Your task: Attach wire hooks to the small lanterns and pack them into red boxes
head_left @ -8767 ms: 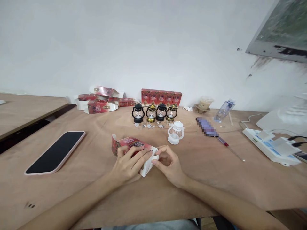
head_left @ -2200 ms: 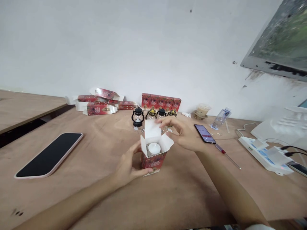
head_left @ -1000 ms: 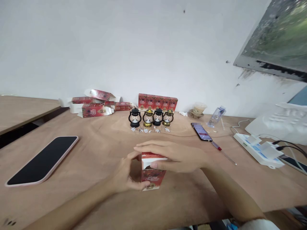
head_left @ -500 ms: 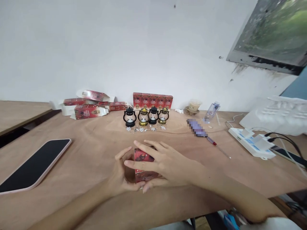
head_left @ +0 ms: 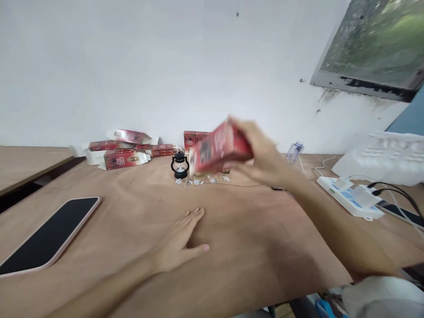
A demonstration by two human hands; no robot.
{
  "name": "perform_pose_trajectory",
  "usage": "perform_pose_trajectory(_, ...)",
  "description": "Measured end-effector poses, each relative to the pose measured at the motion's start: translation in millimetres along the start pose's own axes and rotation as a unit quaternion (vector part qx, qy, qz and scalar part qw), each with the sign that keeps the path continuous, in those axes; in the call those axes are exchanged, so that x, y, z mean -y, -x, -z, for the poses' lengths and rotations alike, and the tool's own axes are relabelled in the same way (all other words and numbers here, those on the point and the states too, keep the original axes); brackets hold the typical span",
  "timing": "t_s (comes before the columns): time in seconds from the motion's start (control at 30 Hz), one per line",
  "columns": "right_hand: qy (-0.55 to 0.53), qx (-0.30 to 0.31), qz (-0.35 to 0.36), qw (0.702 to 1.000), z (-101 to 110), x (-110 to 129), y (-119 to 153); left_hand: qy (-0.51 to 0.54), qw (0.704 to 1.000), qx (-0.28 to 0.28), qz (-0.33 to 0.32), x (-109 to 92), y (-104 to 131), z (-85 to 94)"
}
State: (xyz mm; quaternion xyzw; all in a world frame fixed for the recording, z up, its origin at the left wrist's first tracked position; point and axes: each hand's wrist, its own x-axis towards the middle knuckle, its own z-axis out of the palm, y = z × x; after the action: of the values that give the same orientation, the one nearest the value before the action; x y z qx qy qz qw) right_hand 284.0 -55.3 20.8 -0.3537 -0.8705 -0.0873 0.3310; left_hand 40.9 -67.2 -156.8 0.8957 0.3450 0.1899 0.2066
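Observation:
My right hand (head_left: pixel 261 154) grips a red printed box (head_left: pixel 220 148) and holds it tilted in the air above the table, smeared by motion. My left hand (head_left: pixel 180 240) lies flat on the wooden table (head_left: pixel 139 212), fingers stretched and thumb apart, holding nothing. Behind the lifted box stands a black mini lantern (head_left: pixel 180 167); the lanterns beside it are mostly hidden. Small white tags with metal bits (head_left: pixel 198 181) lie in front of them. Two red boxes (head_left: pixel 194 139) show upright against the wall, and the raised box covers the others in that row.
Flattened red cartons (head_left: pixel 122 157) are piled at the back left. A phone (head_left: pixel 49 236) lies at left. On the right are a clear bottle (head_left: pixel 294 151), a white power strip (head_left: pixel 351 198) with cables, another phone (head_left: pixel 400 212) and white moulded packaging (head_left: pixel 380 161).
My right hand has raised the red box up and forward from between both hands. My left hand has let go of it and now rests flat on the table.

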Motion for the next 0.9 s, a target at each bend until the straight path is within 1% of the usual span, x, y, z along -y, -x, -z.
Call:
perform_pose_trajectory(0.03,0.017,-0.063,-0.018,0.998,6,-10,-16,-0.024,0.999,0.023,-0.01,-1,-1,-0.4)
perform_pose_trajectory(0.07,0.032,-0.108,-0.035,0.993,9,-20,-34,-0.045,0.998,0.042,-0.02,-3,-2,-0.7)
perform_pose_trajectory(0.1,0.044,-0.13,-0.046,0.989,10,-30,-52,-0.061,0.996,0.056,-0.027,-5,-3,-0.8)
perform_pose_trajectory(0.13,0.054,-0.132,-0.057,0.988,6,-41,-71,-0.074,0.994,0.067,-0.032,-7,-4,-0.8)
perform_pose_trajectory(0.2,0.066,-0.099,-0.079,0.99,-11,-63,-106,-0.091,0.992,0.081,-0.031,-11,-5,0.0)
perform_pose_trajectory(0.27,0.072,-0.041,-0.109,0.991,-38,-82,-135,-0.102,0.99,0.097,-0.026,-13,-5,1.2)
perform_pose_trajectory(0.37,0.082,0.09,-0.157,0.98,-86,-102,-163,-0.111,0.986,0.12,-0.016,-15,-5,2.2)
perform_pose_trajectory(0.4,0.085,0.133,-0.164,0.974,-101,-106,-169,-0.112,0.986,0.122,-0.015,-15,-5,2.1)
perform_pose_trajectory(0.43,0.091,0.161,-0.173,0.968,-115,-108,-173,-0.112,0.986,0.121,-0.016,-14,-5,1.7)
perform_pose_trajectory(0.5,0.11,0.192,-0.179,0.958,-139,-110,-180,-0.109,0.988,0.112,-0.022,-13,-4,0.7)
perform_pose_trajectory(0.57,0.133,0.201,-0.173,0.955,-159,-112,-186,-0.105,0.988,0.108,-0.026,-12,-5,0.1)
perform_pose_trajectory(0.67,0.154,0.203,-0.162,0.953,-180,-117,-194,-0.095,0.988,0.122,-0.017,-13,-6,1.4)
perform_pose_trajectory(0.8,0.195,0.19,-0.182,0.945,-199,-127,-201,-0.091,0.985,0.146,-0.004,-15,-7,3.5)
perform_pose_trajectory(0.9,0.215,0.189,-0.209,0.935,-210,-135,-200,-0.089,0.984,0.152,0.003,-15,-7,3.2)
